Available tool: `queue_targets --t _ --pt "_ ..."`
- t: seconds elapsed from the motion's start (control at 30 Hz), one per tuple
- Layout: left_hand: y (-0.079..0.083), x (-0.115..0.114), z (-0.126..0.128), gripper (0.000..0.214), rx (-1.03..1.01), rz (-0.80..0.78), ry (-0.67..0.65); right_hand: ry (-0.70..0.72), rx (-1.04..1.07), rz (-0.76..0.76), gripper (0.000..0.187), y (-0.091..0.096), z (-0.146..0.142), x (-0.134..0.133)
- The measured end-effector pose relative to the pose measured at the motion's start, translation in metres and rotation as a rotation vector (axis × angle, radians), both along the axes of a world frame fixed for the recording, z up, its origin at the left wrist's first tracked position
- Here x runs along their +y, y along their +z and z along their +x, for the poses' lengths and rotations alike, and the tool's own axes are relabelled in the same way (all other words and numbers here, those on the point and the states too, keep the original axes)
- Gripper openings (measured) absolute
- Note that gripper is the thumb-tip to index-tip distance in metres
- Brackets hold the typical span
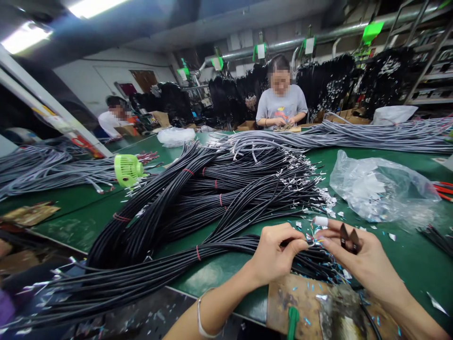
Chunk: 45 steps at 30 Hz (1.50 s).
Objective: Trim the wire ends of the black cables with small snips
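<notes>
Thumb and fingers of my left hand [278, 250] are pinched together on the stripped end of a cable, just above a bundle of black cables [226, 248]. My right hand [357, 248], with a white wrap on one fingertip, closes on the thin coloured wires [316, 238] of that end. Two dark pointed jaws of a cutter [349, 238] stick out between its fingers; the rest of the tool is hidden in the palm. Blue wire scraps lie around a worn board [283, 295] below my hands, beside a green handle [293, 321].
Large black cable bundles [198, 203] tied with red bands fill the green table [406, 264]. A clear plastic bag [382, 189] of scraps sits right, near red-handled tools [444, 189]. A green fan [128, 170] stands left. Grey cables [354, 134] lie before a co-worker [281, 104].
</notes>
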State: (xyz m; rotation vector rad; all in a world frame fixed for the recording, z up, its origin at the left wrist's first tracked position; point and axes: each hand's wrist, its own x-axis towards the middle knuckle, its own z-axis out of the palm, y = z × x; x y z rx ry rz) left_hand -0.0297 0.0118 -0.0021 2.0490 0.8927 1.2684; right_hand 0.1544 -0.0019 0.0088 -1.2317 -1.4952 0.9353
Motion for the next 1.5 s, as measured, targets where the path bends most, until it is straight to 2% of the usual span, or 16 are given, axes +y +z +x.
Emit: queue_targets --t 0.13,0.27,0.47,0.63,1.0,1.13,1.23,1.5 --pt "-0.0003 -0.0009 0.0002 0.021 -0.013 -0.006 0.030 -0.053 0.081 -0.002 0.036 -0.0027 0.0010 -0.0039" --pt "-0.0003 -0.0021 0.0002 0.019 -0.018 0.019 0.049 -0.099 0.066 0.070 0.032 -0.0067 0.0043 -0.0083" --pt "0.0004 -0.0022 0.0002 0.019 -0.007 0.020 0.028 -0.078 -0.017 0.173 0.024 -0.0072 0.0062 -0.0094" --pt "0.0014 -0.0032 0.0013 0.016 0.012 0.034 0.016 -0.074 0.026 0.173 0.023 -0.0074 0.0044 -0.0072" --pt "0.0040 -0.0035 0.0008 0.014 0.043 0.059 0.020 -0.063 -0.036 0.247 0.022 -0.0027 0.0043 -0.0068" --pt "0.0032 -0.0036 0.0010 0.012 0.043 0.056 0.018 -0.062 -0.067 0.199 0.024 -0.0041 0.0047 -0.0059" --pt "0.0020 -0.0038 0.0011 0.013 0.034 0.045 0.028 -0.057 -0.035 0.101 0.026 -0.0038 0.0049 -0.0038" --pt "0.0017 -0.0020 -0.0009 0.018 -0.007 -0.009 -0.002 0.061 0.119 -0.138 0.035 -0.0020 0.0079 -0.0034"
